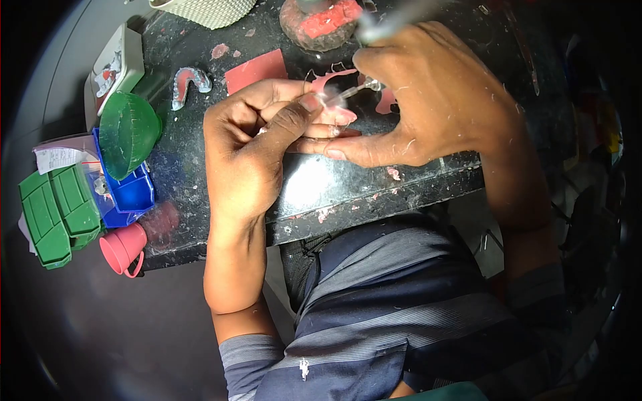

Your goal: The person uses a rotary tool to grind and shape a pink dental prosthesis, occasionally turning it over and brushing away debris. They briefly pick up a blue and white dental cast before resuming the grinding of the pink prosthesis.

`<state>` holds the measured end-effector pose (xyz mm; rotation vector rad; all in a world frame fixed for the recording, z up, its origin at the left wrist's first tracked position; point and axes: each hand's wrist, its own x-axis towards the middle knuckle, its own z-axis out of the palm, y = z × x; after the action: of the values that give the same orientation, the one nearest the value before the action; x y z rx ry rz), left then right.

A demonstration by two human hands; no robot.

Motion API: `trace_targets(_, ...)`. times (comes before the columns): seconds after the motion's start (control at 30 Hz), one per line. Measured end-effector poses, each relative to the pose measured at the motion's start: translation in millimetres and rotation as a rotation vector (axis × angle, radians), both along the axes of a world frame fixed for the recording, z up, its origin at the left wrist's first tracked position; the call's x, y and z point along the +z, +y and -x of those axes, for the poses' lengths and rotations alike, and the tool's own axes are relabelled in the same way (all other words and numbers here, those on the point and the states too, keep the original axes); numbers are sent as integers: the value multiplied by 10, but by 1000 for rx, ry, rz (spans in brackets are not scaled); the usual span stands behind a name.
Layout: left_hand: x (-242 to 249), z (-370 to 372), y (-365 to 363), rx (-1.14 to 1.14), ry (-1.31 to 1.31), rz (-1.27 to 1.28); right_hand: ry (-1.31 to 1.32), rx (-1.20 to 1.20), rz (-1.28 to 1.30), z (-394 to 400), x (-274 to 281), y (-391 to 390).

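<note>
My left hand [257, 140] pinches a small pink and whitish piece [342, 116] between thumb and fingers. Above the bench, my right hand [428, 100] is wrapped round a metallic rotary tool [394, 21], blurred at its upper part. The tool's thin bit [349, 92] points down-left and meets the piece, where whitish dust or blur hides the contact. My right thumb reaches under toward the left fingertips. Just behind the hands, a pink plate with wire loops [332, 75] is partly hidden.
On the dark bench [180, 230] lie a pink sheet [257, 69] and a dental arch model [187, 85]. A green bowl [126, 136], blue tray [134, 194], green tray [61, 212] and pink cup [124, 247] stand left. A stone-like base [315, 30] is behind.
</note>
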<state>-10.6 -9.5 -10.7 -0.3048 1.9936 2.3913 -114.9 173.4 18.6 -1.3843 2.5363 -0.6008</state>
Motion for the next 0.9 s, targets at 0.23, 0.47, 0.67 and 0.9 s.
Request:
trace_targets(0.23,6,-6,-30,6,-28,-6,62,17,-63,-18,35,-2)
trace_targets(0.47,21,-6,-20,30,-26,-127,169,12,-87,-53,-18,38)
trace_targets(0.67,55,-15,30,62,-55,13,142,-27,-198,-124,-17,15)
trace_targets(0.9,49,-28,21,55,-75,0,181,-46,-187,-157,-15,-4)
